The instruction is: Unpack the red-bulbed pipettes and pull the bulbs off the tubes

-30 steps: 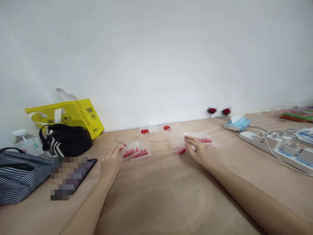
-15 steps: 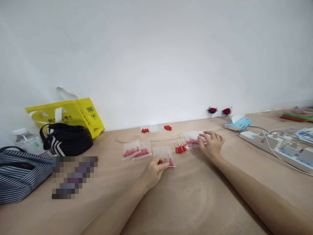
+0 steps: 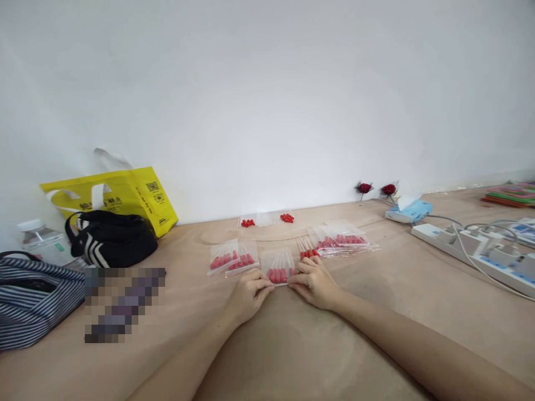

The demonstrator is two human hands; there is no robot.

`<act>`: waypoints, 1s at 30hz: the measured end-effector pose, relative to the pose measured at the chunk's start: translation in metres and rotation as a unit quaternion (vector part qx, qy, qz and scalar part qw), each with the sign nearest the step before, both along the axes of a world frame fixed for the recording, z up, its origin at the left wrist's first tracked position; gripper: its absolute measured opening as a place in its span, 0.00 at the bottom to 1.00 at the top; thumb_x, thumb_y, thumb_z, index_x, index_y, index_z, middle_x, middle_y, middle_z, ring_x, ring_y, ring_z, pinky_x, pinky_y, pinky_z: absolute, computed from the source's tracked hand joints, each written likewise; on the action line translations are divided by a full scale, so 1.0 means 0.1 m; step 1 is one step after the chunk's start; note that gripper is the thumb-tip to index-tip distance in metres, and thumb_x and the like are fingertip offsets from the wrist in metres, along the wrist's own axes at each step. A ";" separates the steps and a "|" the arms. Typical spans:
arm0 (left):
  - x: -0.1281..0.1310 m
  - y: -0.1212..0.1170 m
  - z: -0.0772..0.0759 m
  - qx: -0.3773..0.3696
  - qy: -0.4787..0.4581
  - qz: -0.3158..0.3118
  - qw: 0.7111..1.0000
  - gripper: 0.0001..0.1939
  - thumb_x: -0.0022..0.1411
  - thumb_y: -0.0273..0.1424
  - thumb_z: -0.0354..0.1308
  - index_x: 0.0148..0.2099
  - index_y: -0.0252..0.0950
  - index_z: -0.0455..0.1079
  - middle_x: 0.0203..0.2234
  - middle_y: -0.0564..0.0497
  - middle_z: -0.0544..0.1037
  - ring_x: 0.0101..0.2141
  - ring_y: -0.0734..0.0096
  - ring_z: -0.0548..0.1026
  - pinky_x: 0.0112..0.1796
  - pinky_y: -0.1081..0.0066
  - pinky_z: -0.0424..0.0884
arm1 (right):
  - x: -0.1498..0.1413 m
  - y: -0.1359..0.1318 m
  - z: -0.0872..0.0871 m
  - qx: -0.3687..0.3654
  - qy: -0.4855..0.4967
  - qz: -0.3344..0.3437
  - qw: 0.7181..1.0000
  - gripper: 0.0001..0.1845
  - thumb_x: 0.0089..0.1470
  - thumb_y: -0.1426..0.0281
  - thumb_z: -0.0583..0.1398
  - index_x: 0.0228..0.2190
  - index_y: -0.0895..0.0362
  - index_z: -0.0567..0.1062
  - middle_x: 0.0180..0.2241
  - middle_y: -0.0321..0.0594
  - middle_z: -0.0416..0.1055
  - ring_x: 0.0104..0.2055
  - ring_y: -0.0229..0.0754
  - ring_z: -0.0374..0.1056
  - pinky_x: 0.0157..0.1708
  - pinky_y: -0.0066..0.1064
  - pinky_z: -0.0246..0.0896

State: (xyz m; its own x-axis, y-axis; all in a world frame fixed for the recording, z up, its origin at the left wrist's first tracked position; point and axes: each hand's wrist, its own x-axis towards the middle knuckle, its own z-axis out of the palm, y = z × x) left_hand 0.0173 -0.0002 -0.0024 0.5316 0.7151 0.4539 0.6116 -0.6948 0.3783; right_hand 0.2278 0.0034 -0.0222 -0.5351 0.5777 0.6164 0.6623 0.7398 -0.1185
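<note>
Our left grip (image 3: 247,293) and right grip (image 3: 316,284) pinched the clear bag (image 3: 268,258); a slip risked spilling its red-tipped sticks (image 3: 277,275).

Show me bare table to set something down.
Free: between left forearm and right forearm, nearside of the pinched plastic bag; also between right forearm and power strip. Crowded: the middle, among other plastic bags, and left, around the striped bag.

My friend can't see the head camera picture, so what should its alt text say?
A left hand and right hand pinch the near edge of a clear bag holding red-tipped sticks on a brown table. Similar bags lie to either side.
</note>
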 end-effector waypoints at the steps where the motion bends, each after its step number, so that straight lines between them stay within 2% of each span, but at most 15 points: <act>1: 0.02 0.00 0.00 -0.010 -0.001 0.013 1.000 0.10 0.56 0.30 0.51 0.29 0.38 0.74 0.25 0.51 0.74 0.30 0.71 0.69 0.34 0.70 0.66 | 0.01 0.01 0.00 0.002 0.002 -0.002 1.000 0.06 0.52 0.68 0.56 0.30 0.52 0.74 0.26 0.37 0.66 0.33 0.39 0.56 0.34 0.33 0.44; 5: 0.10 0.01 0.01 -0.035 -0.011 0.074 0.997 0.07 0.51 0.29 0.57 0.24 0.37 0.74 0.20 0.52 0.72 0.26 0.71 0.69 0.31 0.71 0.64 | 0.00 0.01 0.00 0.016 0.009 0.025 1.000 0.06 0.51 0.69 0.56 0.32 0.54 0.72 0.29 0.38 0.67 0.34 0.39 0.57 0.35 0.33 0.45; 8: 0.14 0.01 0.00 -0.052 -0.026 0.106 0.993 0.06 0.48 0.29 0.59 0.21 0.36 0.73 0.18 0.52 0.71 0.24 0.72 0.68 0.28 0.72 0.63 | -0.03 0.00 -0.01 0.036 0.002 0.044 0.998 0.05 0.50 0.71 0.56 0.28 0.55 0.72 0.28 0.38 0.67 0.33 0.38 0.57 0.35 0.33 0.45; 17: 0.13 0.03 -0.07 -0.112 -0.075 0.144 0.980 0.05 0.45 0.30 0.60 0.21 0.36 0.72 0.18 0.53 0.73 0.23 0.73 0.69 0.26 0.73 0.63 | -0.04 0.03 -0.03 0.065 0.008 0.008 0.998 0.06 0.50 0.72 0.57 0.26 0.52 0.74 0.26 0.37 0.66 0.33 0.39 0.55 0.34 0.34 0.44; 21: 0.14 0.01 -0.05 -0.120 -0.075 0.143 0.980 0.04 0.45 0.31 0.60 0.21 0.36 0.72 0.18 0.54 0.73 0.23 0.73 0.69 0.26 0.73 0.63 | -0.09 0.05 -0.05 0.063 0.008 0.011 0.998 0.06 0.49 0.71 0.58 0.28 0.50 0.75 0.28 0.36 0.67 0.34 0.39 0.56 0.34 0.34 0.43; 24: 0.16 -0.02 -0.01 -0.098 -0.065 0.126 0.985 0.06 0.46 0.33 0.60 0.23 0.37 0.73 0.19 0.53 0.73 0.24 0.73 0.69 0.27 0.73 0.64 | -0.12 0.06 -0.05 0.056 0.011 0.012 0.998 0.07 0.50 0.73 0.57 0.28 0.50 0.75 0.28 0.36 0.68 0.34 0.39 0.56 0.34 0.33 0.43; 27: 0.18 -0.03 0.02 -0.069 -0.067 0.091 0.991 0.08 0.50 0.35 0.57 0.28 0.38 0.74 0.25 0.51 0.74 0.29 0.71 0.70 0.32 0.71 0.66 | -0.13 0.06 -0.04 0.054 0.016 0.017 0.998 0.08 0.51 0.73 0.57 0.27 0.51 0.75 0.29 0.37 0.68 0.34 0.39 0.56 0.33 0.33 0.43; 30: 0.19 -0.02 0.03 -0.054 -0.066 0.069 0.994 0.07 0.52 0.32 0.55 0.28 0.39 0.75 0.28 0.50 0.74 0.33 0.69 0.70 0.37 0.68 0.66 | -0.13 0.06 -0.03 0.061 0.020 0.029 0.998 0.07 0.50 0.73 0.57 0.27 0.51 0.75 0.27 0.36 0.68 0.33 0.38 0.56 0.33 0.33 0.43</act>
